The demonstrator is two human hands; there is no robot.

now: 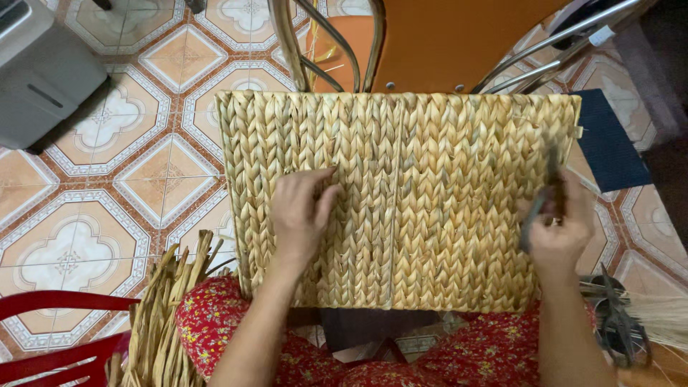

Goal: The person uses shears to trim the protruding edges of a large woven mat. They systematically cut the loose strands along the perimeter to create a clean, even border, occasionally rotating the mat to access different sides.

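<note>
A large woven straw basket (444, 143) with a braided pattern lies on its side across my lap, its flat face up. My left hand (301, 215) rests flat on the weave left of the middle seam, fingers spread. At the basket's right edge, my right hand (559, 229) grips a thin dark metal tool (548, 193), possibly scissors or a needle tool, blurred. The tool's tip points up along the weave.
Loose straw strands (161, 315) stand in a bundle at lower left beside a red plastic chair (50, 337). An orange chair with metal legs (430, 43) is behind the basket. A grey box (43, 72) sits top left. Scissors (616, 322) and a dark mat (609, 143) lie at right.
</note>
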